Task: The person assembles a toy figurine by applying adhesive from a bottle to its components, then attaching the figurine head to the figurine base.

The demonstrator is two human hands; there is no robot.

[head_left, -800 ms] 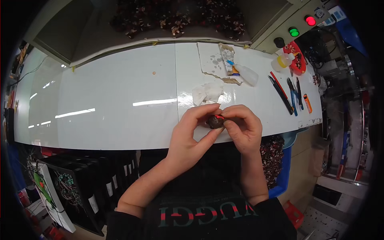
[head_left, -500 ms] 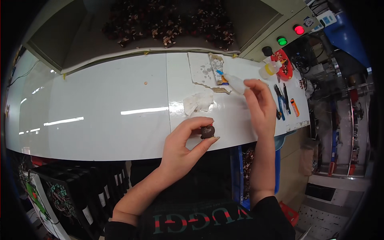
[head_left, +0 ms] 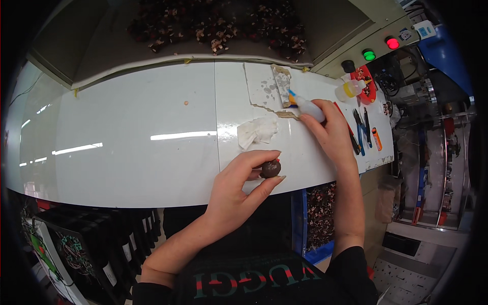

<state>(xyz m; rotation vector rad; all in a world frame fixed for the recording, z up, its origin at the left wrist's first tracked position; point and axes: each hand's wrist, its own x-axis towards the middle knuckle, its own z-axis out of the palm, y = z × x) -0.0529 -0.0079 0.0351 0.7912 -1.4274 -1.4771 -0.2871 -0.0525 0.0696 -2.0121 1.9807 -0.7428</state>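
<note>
Two hands work near the tissue (head_left: 257, 133). Just on its near side, the left hand (head_left: 239, 180) pinches a brown ball (head_left: 271, 169) between thumb and fingers; to its right, the right hand (head_left: 330, 127) grips the rear of a bottle (head_left: 307, 108), whose blue tip points away and leftward. The front edge of the table (head_left: 127, 119) runs close on the near side of the tissue. Leftward from it, past a thin seam, white tabletop stretches wide, bearing one crumb (head_left: 186, 103). Well to its right, pliers (head_left: 359, 128) and a lighter (head_left: 376, 139) narrow the room toward the table's end. Beyond it lie a torn-edged card (head_left: 260, 84) and, farther, a dark pile (head_left: 218, 33), cut off above. Fingers cover part of the ball; whether the bottle touches anything beneath is unclear. Near and right of the tissue, the right forearm partly hides a blue bin (head_left: 298, 218).
</note>
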